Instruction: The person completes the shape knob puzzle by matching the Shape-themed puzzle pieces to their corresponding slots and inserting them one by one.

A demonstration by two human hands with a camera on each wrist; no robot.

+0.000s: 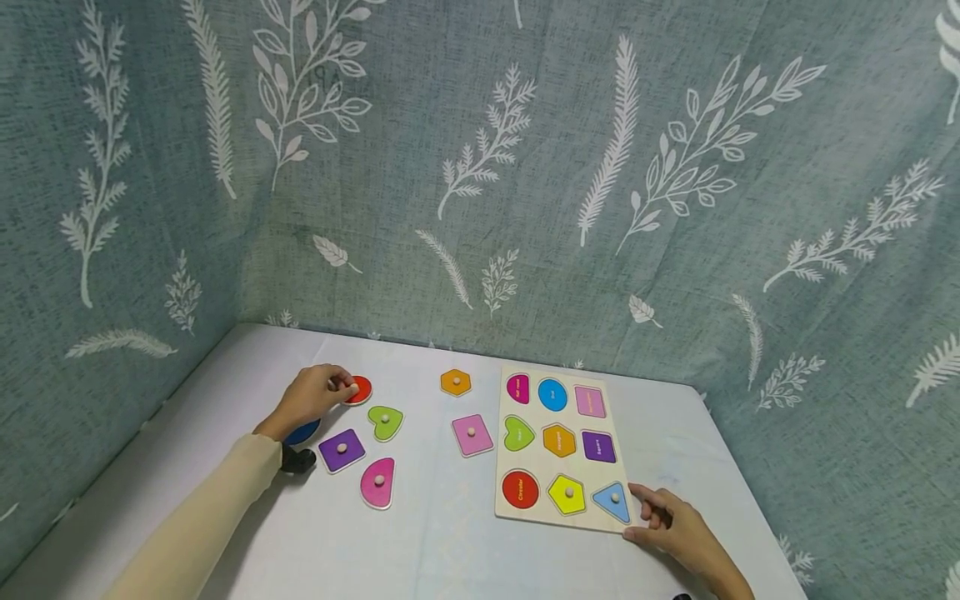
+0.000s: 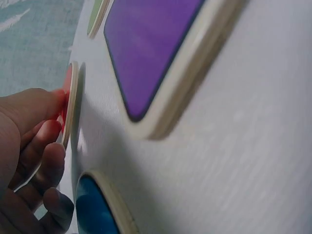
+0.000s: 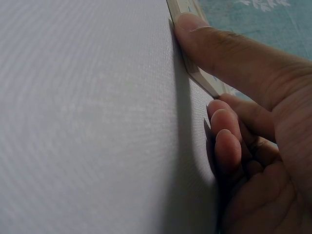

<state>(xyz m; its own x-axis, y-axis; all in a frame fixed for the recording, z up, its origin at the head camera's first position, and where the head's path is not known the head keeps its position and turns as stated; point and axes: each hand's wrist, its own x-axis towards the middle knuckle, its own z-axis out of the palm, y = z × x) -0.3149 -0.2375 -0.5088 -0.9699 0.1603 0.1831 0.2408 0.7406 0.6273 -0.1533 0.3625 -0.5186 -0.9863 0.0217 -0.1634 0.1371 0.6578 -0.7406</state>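
Note:
My left hand point(image 1: 318, 392) pinches the red circle puzzle piece point(image 1: 362, 390) by its knob, at the left of the table. In the left wrist view that red piece point(image 2: 71, 105) stands edge-on, close over the white cloth, with thumb and forefinger at its face. Under my left wrist lies a blue piece point(image 1: 303, 432), partly hidden. My right hand point(image 1: 678, 529) grips the near right corner of the wooden puzzle board point(image 1: 555, 521), thumb on the front edge and forefinger along the side. A yellow pentagon point(image 1: 567, 497) and a blue triangle point(image 1: 613, 504), both knobbed, sit in the board.
Between hand and board lie loose knobbed pieces: a green heart point(image 1: 386, 425), a purple square point(image 1: 341, 454), a pink half round point(image 1: 377, 485), an orange hexagon point(image 1: 455, 384) and a pink rectangle point(image 1: 474, 437). Patterned curtain point(image 1: 480, 167) walls the table's back and sides.

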